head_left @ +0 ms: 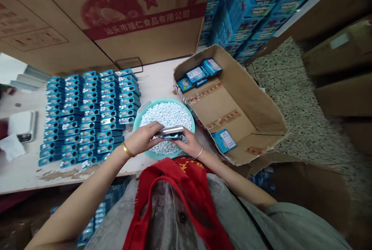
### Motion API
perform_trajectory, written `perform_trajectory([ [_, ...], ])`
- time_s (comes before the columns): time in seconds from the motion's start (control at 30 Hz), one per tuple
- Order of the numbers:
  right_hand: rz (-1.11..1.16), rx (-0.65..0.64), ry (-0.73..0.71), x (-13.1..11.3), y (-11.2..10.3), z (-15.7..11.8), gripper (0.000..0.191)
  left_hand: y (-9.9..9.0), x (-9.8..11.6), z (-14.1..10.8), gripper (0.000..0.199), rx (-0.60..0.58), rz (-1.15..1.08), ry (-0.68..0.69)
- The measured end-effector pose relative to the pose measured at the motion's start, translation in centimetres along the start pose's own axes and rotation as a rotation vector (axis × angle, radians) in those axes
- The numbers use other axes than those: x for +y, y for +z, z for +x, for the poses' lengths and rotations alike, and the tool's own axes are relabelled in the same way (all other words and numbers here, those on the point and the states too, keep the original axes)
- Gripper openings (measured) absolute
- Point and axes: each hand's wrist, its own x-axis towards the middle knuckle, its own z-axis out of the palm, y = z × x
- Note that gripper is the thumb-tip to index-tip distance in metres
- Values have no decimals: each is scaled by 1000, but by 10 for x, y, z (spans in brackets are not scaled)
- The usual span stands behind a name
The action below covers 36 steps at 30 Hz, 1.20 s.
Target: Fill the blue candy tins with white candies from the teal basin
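Both my left hand [142,138] and my right hand [189,144] hold a small blue tin with a silver lid [170,133] just above a teal plastic basin [164,101]. The basin is heaped with white mints [165,116], and my hands hide its near part. The tin's lid faces up and looks partly open, though its contents are hidden. To the left of my left hand, several rows of similar blue tins [87,118] stand close together on a white worktable [157,79].
A cardboard carton [232,102] beside the basin holds several blue packs. A large printed carton [116,17] stands behind the table, with blue-printed cartons [247,6] stacked at upper right. A metal-edged white object [23,126] and a white tissue [13,146] lie at the table's left. Speckled floor [293,102] lies right.
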Motion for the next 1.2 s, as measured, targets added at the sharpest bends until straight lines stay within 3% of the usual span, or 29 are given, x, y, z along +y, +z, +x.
perform_trajectory([
  [0.07, -9, 60, 34, 0, -20, -1, 48, 8, -2, -7, 24, 8, -44, -20],
  [0.2, -236, 451, 242, 35, -101, -23, 45, -8, -6, -50, 26, 212, -47, -190],
  [0.23, -343, 424, 320, 49, -121, -32, 46, -15, -10, -64, 27, 258, -26, -248],
  [0.33, -588, 2, 591, 86, -156, -61, 61, -32, -30, -106, 28, 321, 83, -412],
  [0.4, -705, -237, 689, 100, -155, -75, 64, -34, -47, -126, 26, 318, 157, -507],
  [0.5, -821, -337, 733, 109, -140, -81, 48, -24, -72, -139, 26, 295, 197, -639],
  [0.6, -885, -265, 721, 112, -146, -75, 41, -8, -91, -138, 33, 275, 177, -736],
  [0.73, -929, -17, 604, 107, -193, -70, 44, 8, -113, -131, 36, 259, 155, -771],
  [0.83, -746, 169, 467, 92, -215, -65, 43, 18, -128, -124, 35, 251, 137, -774],
  [0.93, -387, 407, 388, 69, -204, -55, 46, 26, -136, -116, 32, 226, 142, -768],
  [1.03, 86, 642, 422, 44, -171, -44, 49, 37, -140, -110, 29, 210, 161, -795],
  [1.1, 389, 680, 475, 30, -144, -37, 49, 46, -146, -108, 30, 214, 140, -803],
  [1.2, 701, 583, 601, 13, -103, -29, 39, 58, -158, -109, 34, 250, 88, -787],
])
